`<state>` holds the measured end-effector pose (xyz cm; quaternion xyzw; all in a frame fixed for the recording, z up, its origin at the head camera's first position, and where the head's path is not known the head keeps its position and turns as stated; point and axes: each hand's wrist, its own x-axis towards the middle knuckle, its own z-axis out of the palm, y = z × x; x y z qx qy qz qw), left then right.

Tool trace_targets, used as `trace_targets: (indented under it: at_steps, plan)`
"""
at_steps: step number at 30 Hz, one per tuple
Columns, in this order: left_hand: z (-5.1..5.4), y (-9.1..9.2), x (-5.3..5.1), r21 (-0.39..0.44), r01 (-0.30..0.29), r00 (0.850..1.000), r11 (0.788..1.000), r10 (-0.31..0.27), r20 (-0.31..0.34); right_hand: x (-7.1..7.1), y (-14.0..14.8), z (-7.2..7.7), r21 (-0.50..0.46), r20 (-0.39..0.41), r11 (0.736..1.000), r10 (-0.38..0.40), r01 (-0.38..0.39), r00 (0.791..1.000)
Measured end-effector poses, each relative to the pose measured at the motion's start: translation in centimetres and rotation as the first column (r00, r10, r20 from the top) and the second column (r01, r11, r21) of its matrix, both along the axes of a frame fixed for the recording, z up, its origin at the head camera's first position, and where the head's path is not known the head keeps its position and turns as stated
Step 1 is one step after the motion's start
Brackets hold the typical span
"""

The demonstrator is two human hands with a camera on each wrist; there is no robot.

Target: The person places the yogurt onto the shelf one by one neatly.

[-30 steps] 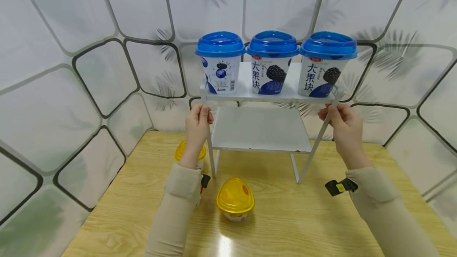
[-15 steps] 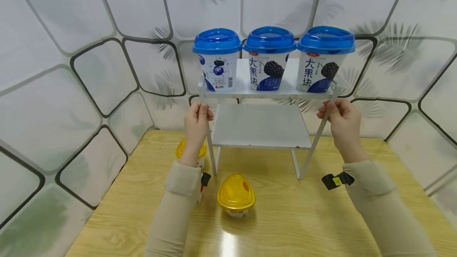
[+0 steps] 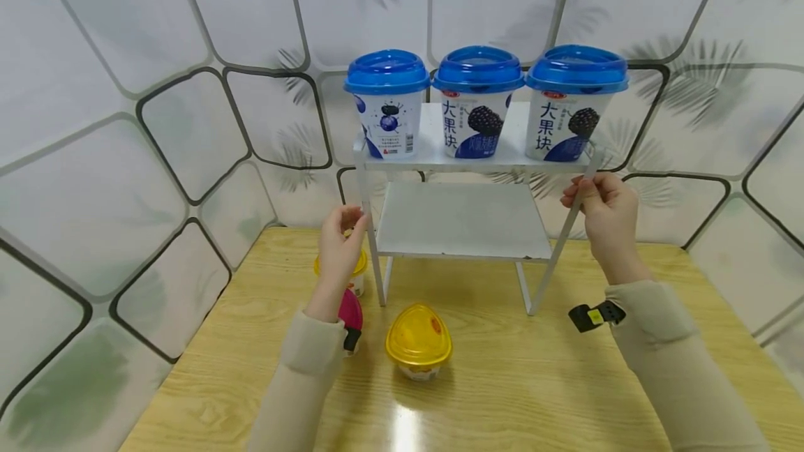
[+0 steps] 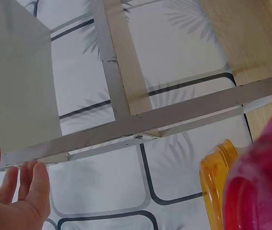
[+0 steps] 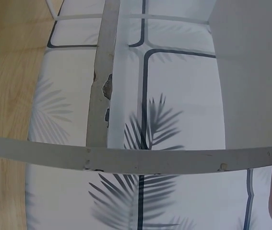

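The right hand [image 3: 611, 218] pinches one leg [image 3: 555, 255] of the white rack [image 3: 465, 218]; the left hand [image 3: 339, 243], fingers slack, is at the opposite leg [image 3: 376, 267]. The rack stands between them, three blue-lidded cups [image 3: 476, 107] on top; moving it calls for an even, level grip both sides.

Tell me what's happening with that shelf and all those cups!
A person has both hands at a white rack. The right hand pinches its right front leg. The left hand is loosely curled by the left front leg; I can't tell if it touches. Three blue-lidded cups stand on top. Yellow-lidded cups and a pink-lidded one are on the table.
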<state>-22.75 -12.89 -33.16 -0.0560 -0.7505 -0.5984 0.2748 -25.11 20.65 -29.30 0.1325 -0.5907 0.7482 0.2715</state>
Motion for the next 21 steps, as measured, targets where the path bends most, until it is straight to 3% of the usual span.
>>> trace_targets:
  at_steps: [4,7,11,14,19,21]
  plan:
    - [-0.6,0.1,1.4,-0.055,0.063,0.996,0.996,-0.059,0.073,-0.1,0.2,0.1,-0.01,-0.004,1.0,-0.004,0.004,1.0]
    - [-1.5,0.4,2.6,-0.137,0.15,0.981,0.979,-0.13,0.144,-0.2,0.3,0.1,-0.017,-0.008,1.0,-0.005,0.005,1.0]
    - [-3.2,1.2,3.9,-0.235,0.309,0.937,0.922,-0.252,0.241,-0.2,0.4,0.0,-0.016,-0.012,1.0,-0.007,0.007,1.0]
    - [-4.4,1.6,5.0,-0.285,0.399,0.898,0.872,-0.309,0.313,-0.3,0.5,-0.1,-0.013,-0.021,1.0,0.001,-0.001,1.0]
    - [-6.1,1.8,6.6,-0.353,0.49,0.851,0.797,-0.35,0.39,-0.3,0.3,-0.3,-0.007,-0.028,1.0,0.013,-0.013,1.0]
    - [-6.7,1.7,7.0,-0.36,0.514,0.835,0.779,-0.358,0.418,-0.3,0.3,-0.3,-0.006,-0.028,1.0,0.012,-0.013,1.0]
